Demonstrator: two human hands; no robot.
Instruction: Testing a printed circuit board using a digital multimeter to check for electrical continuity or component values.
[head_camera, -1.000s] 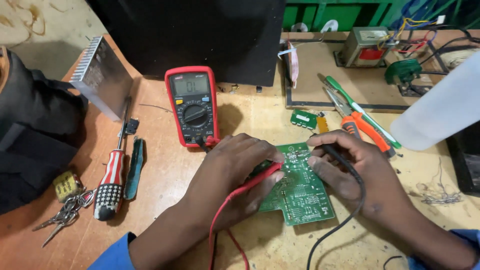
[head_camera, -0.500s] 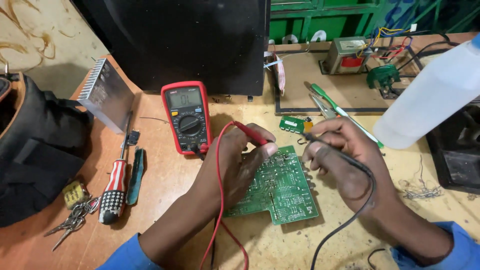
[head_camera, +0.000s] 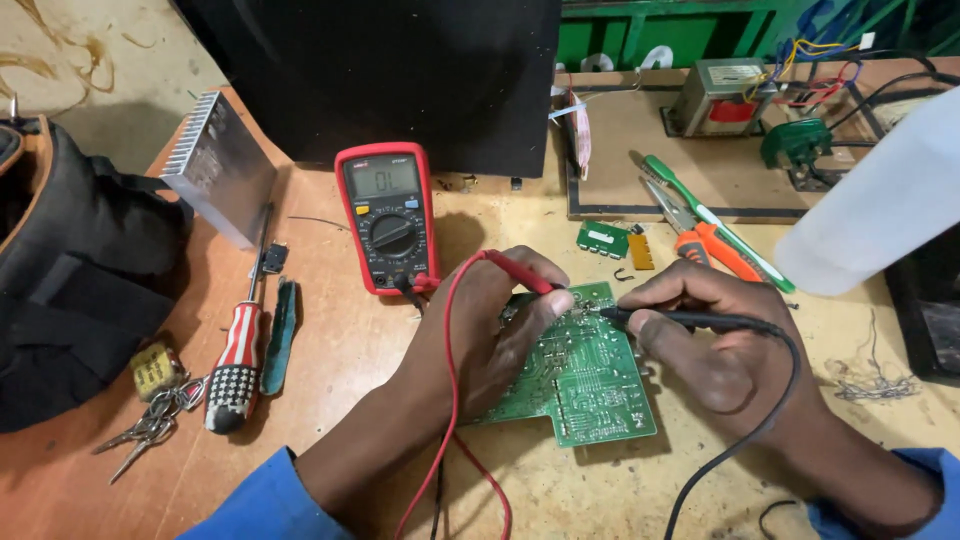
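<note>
Two probes meet over one green circuit board (head_camera: 585, 385) in the head view, the only view there is. The board lies flat on the desk, near the front edge and a little right of its middle. It looks light, thin and stiff, with a solder side likely prickly and easy to scratch, so the bare edges are probably the safest places to take hold.

The left hand (head_camera: 490, 335) rests across the board's left part, its fingers pressed together around the red probe (head_camera: 520, 272), the tip aimed at the board's upper edge. The right hand (head_camera: 715, 345) pinches the black probe (head_camera: 690, 320) like a pen, its tip touching down just beside the red one. Both leads trail off toward the desk's front edge.

Behind the left hand, toward the back edge, stands a red multimeter (head_camera: 388, 218). A striped screwdriver (head_camera: 238, 355) lies well apart toward the left edge.
</note>
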